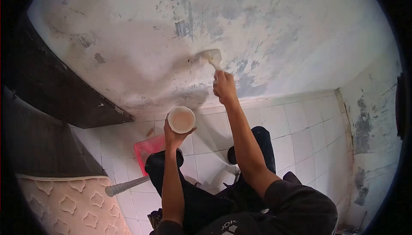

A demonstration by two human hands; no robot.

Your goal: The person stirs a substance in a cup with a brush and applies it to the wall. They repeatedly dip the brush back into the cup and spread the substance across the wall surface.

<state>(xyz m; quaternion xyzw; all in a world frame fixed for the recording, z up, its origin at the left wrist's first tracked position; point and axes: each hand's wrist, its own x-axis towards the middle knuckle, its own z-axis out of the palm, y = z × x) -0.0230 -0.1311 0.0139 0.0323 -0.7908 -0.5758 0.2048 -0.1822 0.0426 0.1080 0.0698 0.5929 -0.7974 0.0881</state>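
Observation:
My right hand [225,85] is closed around the handle of a wide, pale paintbrush [213,57]. Its head overlaps the lower part of the patchy white and grey wall [274,33], and a shadow falls to its left. My left hand [173,137] grips a white tub [171,125] from the side and below, fingers wrapped around it. Inside the tub shows a pale, pinkish-white paint-like liquid [182,120]. The tub is over the floor, lower and to the left of the brush.
Under my left forearm lies a red dustpan-like tray [139,152] beside a grey ribbed handle [124,187]. A patterned beige mattress [77,205] fills the lower left. Dark furniture [68,80] stands along the left. White tiles [274,121] cover the floor; another stained wall [369,119] rises at right.

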